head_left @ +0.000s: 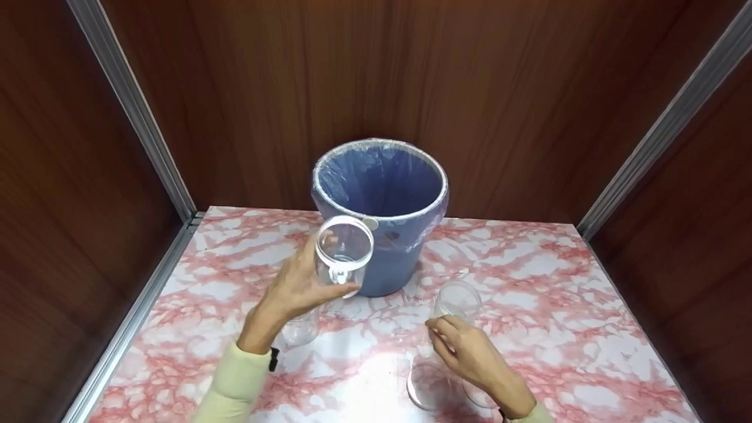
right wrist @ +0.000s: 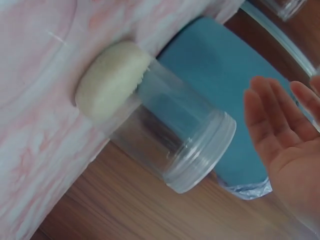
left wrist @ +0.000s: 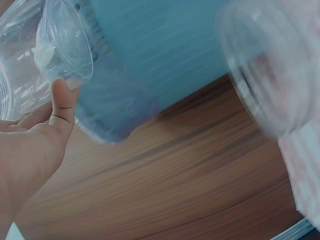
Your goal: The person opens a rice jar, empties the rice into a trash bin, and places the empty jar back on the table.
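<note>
Raised in front of the bin, a clear plastic jar (head_left: 344, 267) is gripped by my left hand (head_left: 291, 288). Its mouth tips toward the head camera, thumb on the near side and fingers round the far side. The left wrist view shows this jar (left wrist: 65, 45) at the upper left. My right hand (head_left: 470, 352) holds nothing; its fingers are relaxed beside a clear jar (head_left: 461, 296) on the table. The right wrist view shows a lidded clear jar (right wrist: 172, 132) with pale grains (right wrist: 112, 80) at the bottom, apart from the fingers (right wrist: 272, 112).
A blue bin (head_left: 385, 273) with a clear plastic liner (head_left: 411, 226) stands against the brown wood-look back panel (head_left: 499, 106). Another clear jar (head_left: 301, 329) stands by my left forearm. A clear round item (head_left: 426, 388) lies near my right wrist on the pink-marbled table (head_left: 329, 376).
</note>
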The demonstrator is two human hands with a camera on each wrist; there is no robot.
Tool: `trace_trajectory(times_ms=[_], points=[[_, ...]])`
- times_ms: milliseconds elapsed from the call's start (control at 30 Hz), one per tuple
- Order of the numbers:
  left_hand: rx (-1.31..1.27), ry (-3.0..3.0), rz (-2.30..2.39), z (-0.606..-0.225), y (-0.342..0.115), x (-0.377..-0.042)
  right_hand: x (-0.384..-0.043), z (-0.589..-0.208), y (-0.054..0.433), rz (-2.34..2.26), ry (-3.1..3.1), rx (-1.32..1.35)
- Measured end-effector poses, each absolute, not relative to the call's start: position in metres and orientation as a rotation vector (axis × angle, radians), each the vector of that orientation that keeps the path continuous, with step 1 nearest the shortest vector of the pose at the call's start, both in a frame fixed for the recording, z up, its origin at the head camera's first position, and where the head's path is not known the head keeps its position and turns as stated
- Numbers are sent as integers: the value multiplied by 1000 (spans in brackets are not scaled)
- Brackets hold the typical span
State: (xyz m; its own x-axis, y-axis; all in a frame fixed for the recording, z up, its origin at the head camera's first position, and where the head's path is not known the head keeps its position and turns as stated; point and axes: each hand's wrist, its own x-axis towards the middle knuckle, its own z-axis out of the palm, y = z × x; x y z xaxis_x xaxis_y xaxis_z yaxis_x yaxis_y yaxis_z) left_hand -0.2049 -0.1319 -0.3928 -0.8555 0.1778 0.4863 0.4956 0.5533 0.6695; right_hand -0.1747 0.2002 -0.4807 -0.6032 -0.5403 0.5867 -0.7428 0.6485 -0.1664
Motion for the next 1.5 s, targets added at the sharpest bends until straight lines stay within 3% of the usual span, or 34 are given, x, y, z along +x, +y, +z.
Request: trace_trajectory(times_ms=[833, 1500], points=[[-388, -2528, -1399, -496, -111, -174, -206, -464, 212, 443, -2400, 874], [-337, -2628, -1367, -537, -113, -172, -222, -480, 220, 299, -2540, 760]])
